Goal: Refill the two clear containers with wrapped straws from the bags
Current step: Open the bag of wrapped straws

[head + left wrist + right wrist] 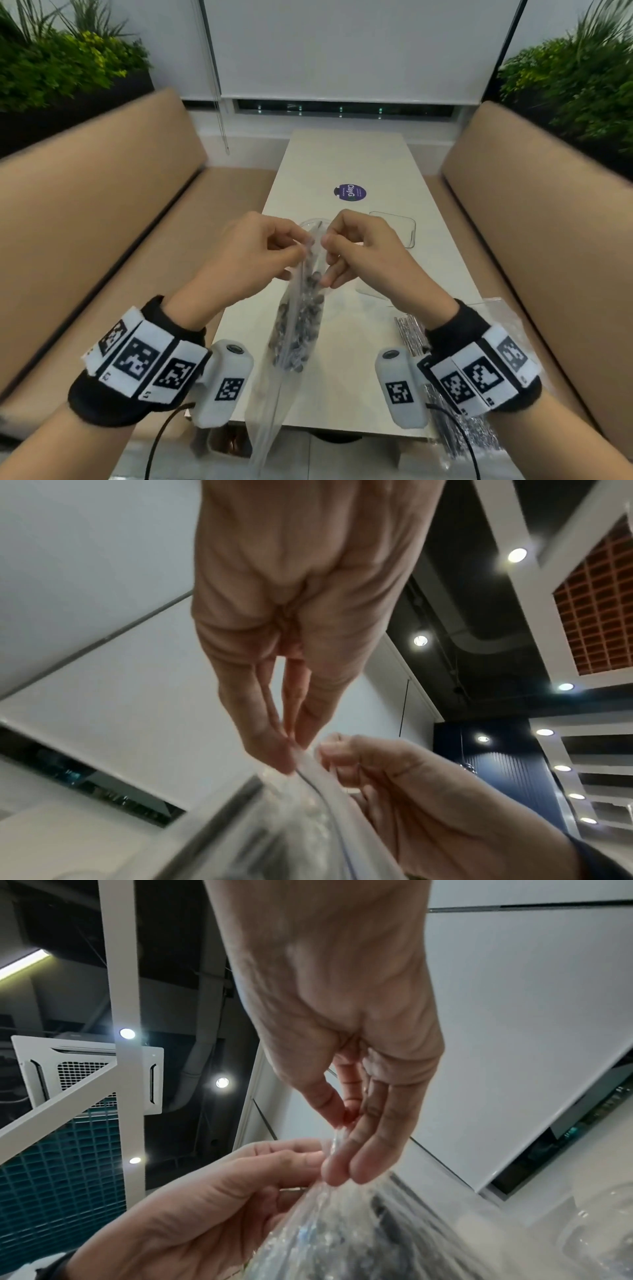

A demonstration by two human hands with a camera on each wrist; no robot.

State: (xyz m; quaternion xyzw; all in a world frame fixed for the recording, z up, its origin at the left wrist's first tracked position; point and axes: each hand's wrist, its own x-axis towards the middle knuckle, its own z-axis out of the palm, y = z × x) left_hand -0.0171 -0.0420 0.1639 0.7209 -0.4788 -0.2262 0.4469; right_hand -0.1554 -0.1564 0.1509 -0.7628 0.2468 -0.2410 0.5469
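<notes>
Clear plastic bag (pixel 294 329) of wrapped straws is hanging upright over the near end of the white table (pixel 346 161), its long axis running from the mouth at the top, tilted slightly away, down toward the person. Left hand (pixel 253 253) and right hand (pixel 363 250) are each pinching one side of the sealed mouth, seemingly pulling it apart. Behind the hands, a clear container (pixel 397 228) is sitting on the table; a second is barely visible. Another bag of straws (pixel 455 404) is lying at the near right. Refilling appears not yet begun.
</notes>
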